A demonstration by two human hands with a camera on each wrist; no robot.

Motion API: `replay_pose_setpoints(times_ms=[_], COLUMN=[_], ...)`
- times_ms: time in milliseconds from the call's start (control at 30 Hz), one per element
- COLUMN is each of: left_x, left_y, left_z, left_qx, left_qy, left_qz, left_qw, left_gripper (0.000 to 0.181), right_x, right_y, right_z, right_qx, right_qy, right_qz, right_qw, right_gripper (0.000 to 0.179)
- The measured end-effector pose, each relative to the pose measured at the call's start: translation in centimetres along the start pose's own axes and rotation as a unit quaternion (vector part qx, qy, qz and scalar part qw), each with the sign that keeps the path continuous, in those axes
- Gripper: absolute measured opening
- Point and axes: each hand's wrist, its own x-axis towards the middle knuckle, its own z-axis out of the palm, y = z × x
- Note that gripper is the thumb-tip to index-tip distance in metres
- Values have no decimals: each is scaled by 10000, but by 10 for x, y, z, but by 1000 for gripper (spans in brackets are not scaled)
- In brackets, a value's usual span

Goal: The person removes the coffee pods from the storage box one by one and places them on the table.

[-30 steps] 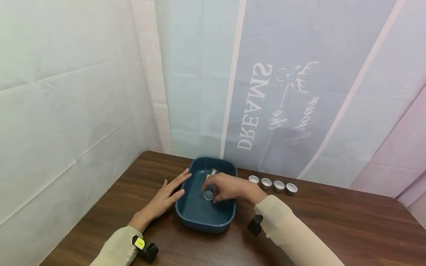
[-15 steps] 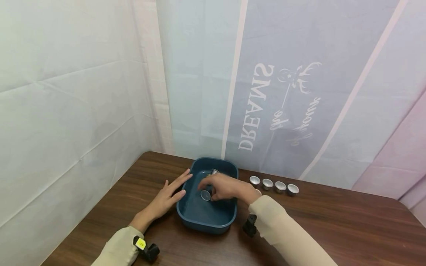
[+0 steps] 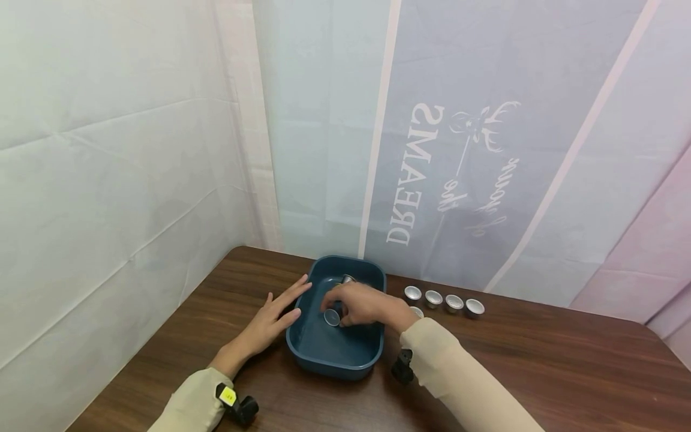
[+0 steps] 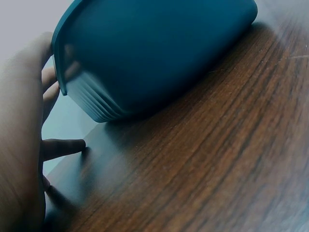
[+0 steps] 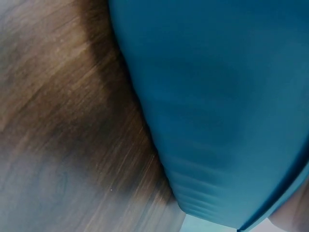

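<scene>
A deep blue plastic bin (image 3: 324, 365) stands on the wooden table. Inside it, my right hand (image 3: 360, 302) pinches a small silver coffee capsule (image 3: 332, 317) between thumb and fingers, its round lid facing up and toward me. Behind that hand another capsule (image 3: 348, 279) lies partly hidden in the bin. My left hand (image 3: 266, 321) rests at the bin's left rim with straight, spread fingers; the left wrist view shows the bin's outer wall (image 4: 159, 53) beside that hand. In the right wrist view the bin's side (image 5: 207, 111) hides most of the right hand.
To the right of the bin, several silver capsules (image 3: 454, 303) stand in a row, lids up. One more capsule (image 3: 416, 311) is half hidden by my right wrist. A printed cloth (image 3: 324, 180) hangs right behind the table's far edge.
My right hand has shifted slightly left inside the bin, and the capsule at its fingertips has moved left with it and tilted. The left hand holds its place.
</scene>
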Motion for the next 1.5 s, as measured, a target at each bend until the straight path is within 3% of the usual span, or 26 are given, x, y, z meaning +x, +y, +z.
replay_pose_setpoints(times_ms=[500,933,1500], left_x=[-1,1,1], left_y=[1,1,1], left_z=[-1,-1,-1], left_qx=[-26,-63,-39], left_qy=[-34,-39,-26], left_qz=[-58,-104,-81], left_qw=[10000,9999,10000], left_gripper=[51,51,51], right_x=[1,0,-5], right_y=[-2,-1,-1], right_z=[2,0,-8], right_qx=[-16,498,393], right_qy=[-18,-260,-23], right_qz=[14,-206,-425], right_qw=[10000,9982,9983], right_gripper=[37,41,38])
